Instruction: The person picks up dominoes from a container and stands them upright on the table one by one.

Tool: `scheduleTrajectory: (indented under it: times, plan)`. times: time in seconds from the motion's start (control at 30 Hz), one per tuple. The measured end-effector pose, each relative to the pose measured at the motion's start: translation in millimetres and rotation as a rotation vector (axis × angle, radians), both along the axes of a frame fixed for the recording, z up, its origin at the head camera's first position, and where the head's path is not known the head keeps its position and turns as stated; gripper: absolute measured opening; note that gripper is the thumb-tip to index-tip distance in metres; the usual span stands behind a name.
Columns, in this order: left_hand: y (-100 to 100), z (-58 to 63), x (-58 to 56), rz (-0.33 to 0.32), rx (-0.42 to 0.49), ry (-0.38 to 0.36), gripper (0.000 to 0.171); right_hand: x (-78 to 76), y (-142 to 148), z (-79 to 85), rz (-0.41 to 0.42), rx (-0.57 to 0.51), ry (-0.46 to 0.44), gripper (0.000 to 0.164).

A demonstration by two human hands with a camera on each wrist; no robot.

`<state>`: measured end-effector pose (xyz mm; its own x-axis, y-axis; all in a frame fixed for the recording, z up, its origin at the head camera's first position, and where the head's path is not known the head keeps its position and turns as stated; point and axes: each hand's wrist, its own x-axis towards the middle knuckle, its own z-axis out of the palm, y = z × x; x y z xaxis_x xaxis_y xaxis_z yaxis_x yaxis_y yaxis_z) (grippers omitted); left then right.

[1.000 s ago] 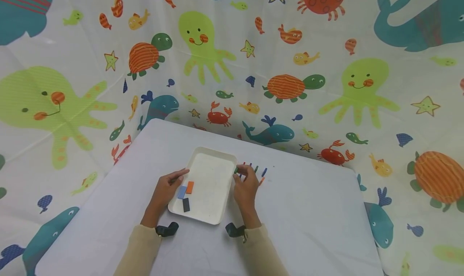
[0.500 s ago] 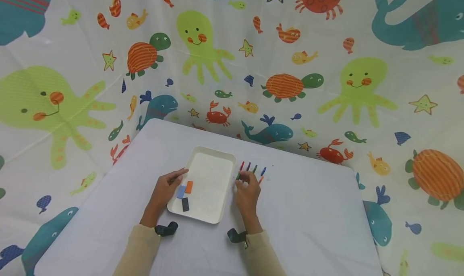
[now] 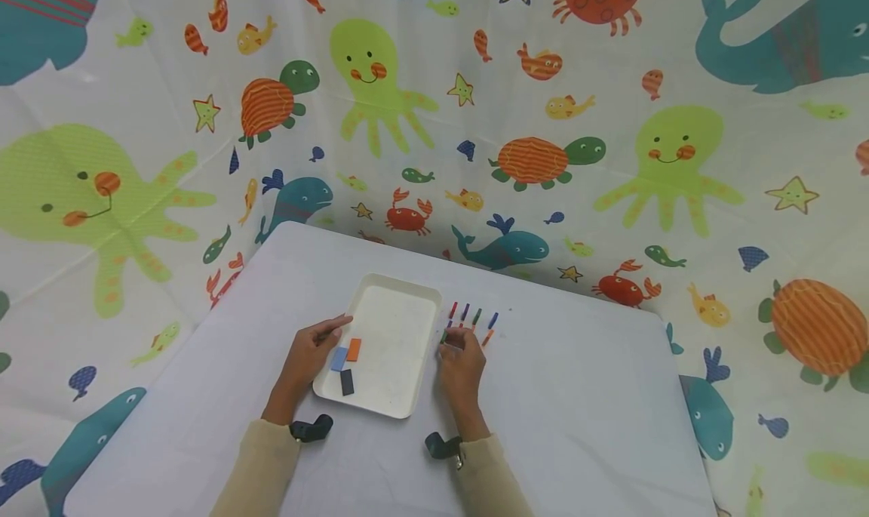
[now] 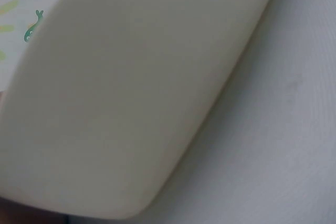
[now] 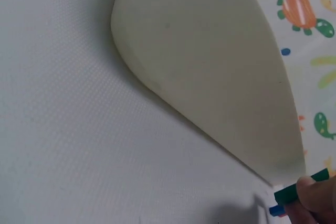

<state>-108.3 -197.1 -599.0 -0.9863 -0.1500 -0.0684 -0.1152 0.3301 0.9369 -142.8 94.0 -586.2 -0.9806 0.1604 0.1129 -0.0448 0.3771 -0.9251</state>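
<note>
A shallow white tray point(image 3: 397, 322) lies on the table in the head view. At its left rim, my left hand point(image 3: 307, 362) holds the edge with thumb and fingers. Three small flat blocks are in the tray's near left part: orange point(image 3: 354, 349), light blue point(image 3: 339, 359) and black point(image 3: 347, 382). My right hand point(image 3: 463, 366), just off the tray's right side, pinches a short green stick point(image 5: 294, 192) between thumb and fingers. A blue stick point(image 5: 276, 211) shows behind it in the right wrist view. In the left wrist view the tray's outer wall point(image 4: 126, 98) covers most of the picture.
Several short coloured sticks lie in rows right of the tray, among them a red stick point(image 3: 452, 310), a dark blue stick point(image 3: 492, 321) and an orange stick point(image 3: 487, 338). A curtain point(image 3: 421, 124) printed with sea animals hangs behind the white table point(image 3: 577, 396).
My right hand has moved from the tray's right rim slightly nearer the body, the green stick still in its fingers. More of the sticks now show. The left hand has stayed put.
</note>
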Motion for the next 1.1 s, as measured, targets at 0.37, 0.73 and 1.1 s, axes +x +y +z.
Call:
scheduleTrajectory:
  times: [0.37,0.73,1.1]
  plan:
    - [0.6,-0.8,-0.4,0.011,-0.009,-0.012,0.036,1.7,1.7,-10.6,0.0,0.023,-0.013,0.039]
    - [0.4,0.4,-0.3,0.004,-0.019,0.001,0.036,2.5,1.5,-11.0,0.002,0.02,-0.03,0.039]
    - [0.9,-1.7,-0.8,0.009,-0.023,-0.003,0.036,5.5,2.9,-8.2,-0.009,0.045,-0.013,0.042]
